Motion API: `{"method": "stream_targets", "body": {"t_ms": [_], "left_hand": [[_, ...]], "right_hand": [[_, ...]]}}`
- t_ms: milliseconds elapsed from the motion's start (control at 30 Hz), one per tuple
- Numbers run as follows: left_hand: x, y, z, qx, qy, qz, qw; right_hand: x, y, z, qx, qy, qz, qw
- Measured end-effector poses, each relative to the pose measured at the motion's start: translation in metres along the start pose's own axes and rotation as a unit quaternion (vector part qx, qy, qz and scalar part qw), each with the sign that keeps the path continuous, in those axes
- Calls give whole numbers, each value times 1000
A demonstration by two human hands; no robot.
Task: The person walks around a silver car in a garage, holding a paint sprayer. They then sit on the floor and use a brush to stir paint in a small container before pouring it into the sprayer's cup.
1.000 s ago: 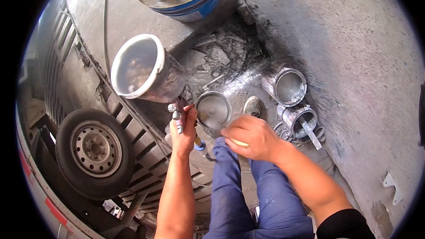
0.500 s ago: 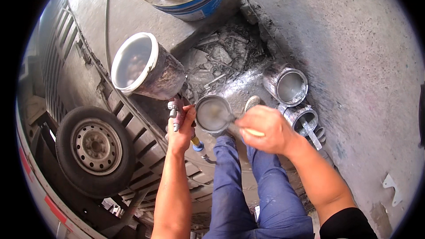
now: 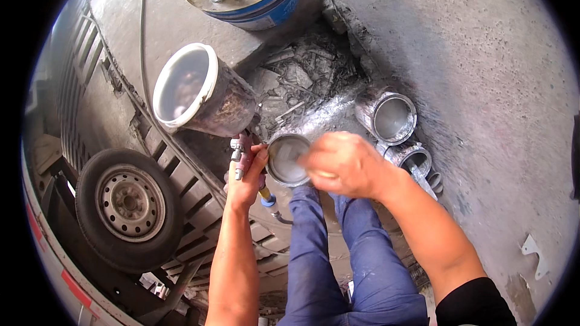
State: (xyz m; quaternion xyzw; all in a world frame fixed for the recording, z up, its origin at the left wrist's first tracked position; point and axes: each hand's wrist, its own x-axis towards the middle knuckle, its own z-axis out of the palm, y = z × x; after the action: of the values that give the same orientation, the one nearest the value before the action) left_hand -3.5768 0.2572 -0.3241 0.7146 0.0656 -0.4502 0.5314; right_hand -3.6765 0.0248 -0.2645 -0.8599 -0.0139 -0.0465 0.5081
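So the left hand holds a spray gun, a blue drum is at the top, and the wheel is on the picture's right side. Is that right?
Not quite: the head view shows the wheel on the picture's left side. The left hand does hold a spray gun, and a blue drum is at the top.

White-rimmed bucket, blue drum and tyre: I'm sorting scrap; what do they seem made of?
White-rimmed bucket: probably plastic, grimy outside; its pale inner wall looks milky.
Blue drum: likely painted metal; its rimmed top has a dull sheen.
Tyre: apparently rubber; its rounded sidewall is matte black.
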Motion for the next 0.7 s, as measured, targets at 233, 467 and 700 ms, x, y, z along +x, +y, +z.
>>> {"method": "stream_targets", "body": {"t_ms": [233, 467, 700], "left_hand": [[-2, -11, 7, 36, 45, 48, 997], [-6, -15, 12, 92, 96, 92, 987], [-7, -17, 22, 130, 131, 98, 978]], "right_hand": [[-7, -25, 30, 290, 184, 399, 850], [-21, -31, 16, 3, 92, 288, 953], [-10, -14, 41, -27, 120, 96, 988]]}}
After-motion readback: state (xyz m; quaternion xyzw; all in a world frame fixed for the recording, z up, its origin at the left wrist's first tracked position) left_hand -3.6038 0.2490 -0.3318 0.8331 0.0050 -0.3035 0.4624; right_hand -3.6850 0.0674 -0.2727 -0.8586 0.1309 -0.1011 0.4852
